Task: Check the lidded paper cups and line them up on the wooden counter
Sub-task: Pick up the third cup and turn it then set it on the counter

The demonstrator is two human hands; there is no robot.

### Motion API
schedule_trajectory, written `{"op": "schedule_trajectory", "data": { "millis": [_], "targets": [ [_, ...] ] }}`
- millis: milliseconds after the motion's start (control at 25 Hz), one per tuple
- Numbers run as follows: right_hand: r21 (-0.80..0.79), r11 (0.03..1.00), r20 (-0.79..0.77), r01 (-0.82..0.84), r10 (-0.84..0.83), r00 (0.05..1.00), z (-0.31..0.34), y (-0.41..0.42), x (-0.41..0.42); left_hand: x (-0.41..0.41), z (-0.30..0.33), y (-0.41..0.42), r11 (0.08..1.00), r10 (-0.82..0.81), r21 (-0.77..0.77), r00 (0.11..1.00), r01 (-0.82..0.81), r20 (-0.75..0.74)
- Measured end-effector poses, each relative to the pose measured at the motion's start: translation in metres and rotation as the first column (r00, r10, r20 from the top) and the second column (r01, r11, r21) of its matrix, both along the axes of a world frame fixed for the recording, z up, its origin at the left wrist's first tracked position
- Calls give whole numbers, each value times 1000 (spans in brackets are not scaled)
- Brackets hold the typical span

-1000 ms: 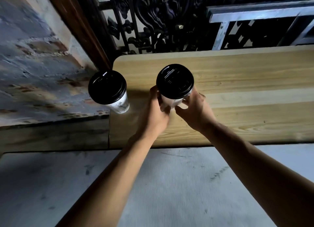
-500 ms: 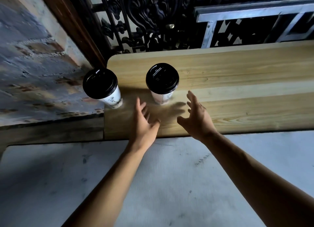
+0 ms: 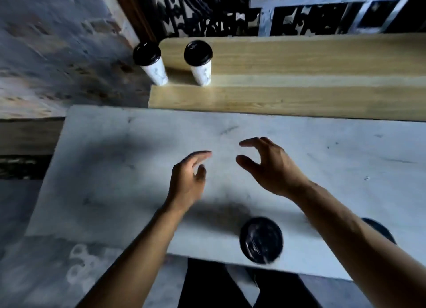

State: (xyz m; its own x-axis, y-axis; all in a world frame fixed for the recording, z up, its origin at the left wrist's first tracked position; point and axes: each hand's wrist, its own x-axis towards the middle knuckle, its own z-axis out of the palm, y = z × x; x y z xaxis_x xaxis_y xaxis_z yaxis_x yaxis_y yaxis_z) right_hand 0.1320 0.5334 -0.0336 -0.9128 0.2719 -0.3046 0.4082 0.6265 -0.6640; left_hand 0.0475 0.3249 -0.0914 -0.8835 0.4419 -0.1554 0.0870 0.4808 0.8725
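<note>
Two white paper cups with black lids stand upright side by side at the left end of the wooden counter [image 3: 299, 59]: the left cup [image 3: 153, 62] at the corner, the second cup [image 3: 200, 62] just to its right. A third lidded cup [image 3: 261, 239] stands on the near edge of the white table [image 3: 115, 169], seen from above. Another black lid [image 3: 380, 231] peeks out behind my right forearm. My left hand [image 3: 187, 178] and my right hand [image 3: 269, 167] hover over the white table, both with fingers apart and holding nothing.
A rough stone wall rises at the left. Dark ornate ironwork and a metal frame [image 3: 322, 8] stand behind the counter. The wooden counter steps up from the far edge of the white table. My dark trousers show below the table's near edge.
Both hands let go of the second cup, left it standing on the counter, and drew back over the white table. The view tilted down, showing more cups near me.
</note>
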Motion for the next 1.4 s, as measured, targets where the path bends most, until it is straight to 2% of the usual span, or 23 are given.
{"op": "schedule_trajectory", "data": {
  "millis": [120,200,280,440,520,640,840,960,1040,1120,1200,1400],
  "targets": [
    [33,995,9,-99,99,995,21,-13,62,82,-6,-34,992,46,-119,999,-42,27],
    [58,986,57,-154,151,987,27,-26,94,118,-15,-46,973,31,-230,980,16,197],
    [96,977,125,-191,179,976,27,-41,117,143,-26,-51,963,-20,-248,945,106,325],
    [218,952,219,-213,164,962,12,-60,135,159,-50,-35,962,-148,-183,952,201,268],
    [213,962,231,-170,120,966,8,-64,136,154,-55,-18,944,-237,-179,948,276,215],
    [164,978,224,-127,88,970,5,-64,138,145,-57,-3,929,-287,-189,942,318,175],
    [-11,1000,132,-3,5,991,24,-59,137,140,-28,-15,924,-352,-132,933,359,73],
    [-131,975,16,180,-179,984,42,-63,135,128,8,-21,899,-377,-203,922,388,90],
    [-247,914,6,322,-331,944,50,-66,132,121,38,-18,868,-404,-283,912,408,75],
    [-405,803,2,437,-476,879,53,-66,128,115,64,-12,825,-447,-389,894,410,-6],
    [-559,682,-17,471,-577,816,55,-67,126,112,85,-10,781,-519,-462,848,421,-105],
    [-646,630,-80,431,-618,782,58,-72,129,114,116,-1,703,-596,-590,782,397,-183]
  ]
}}
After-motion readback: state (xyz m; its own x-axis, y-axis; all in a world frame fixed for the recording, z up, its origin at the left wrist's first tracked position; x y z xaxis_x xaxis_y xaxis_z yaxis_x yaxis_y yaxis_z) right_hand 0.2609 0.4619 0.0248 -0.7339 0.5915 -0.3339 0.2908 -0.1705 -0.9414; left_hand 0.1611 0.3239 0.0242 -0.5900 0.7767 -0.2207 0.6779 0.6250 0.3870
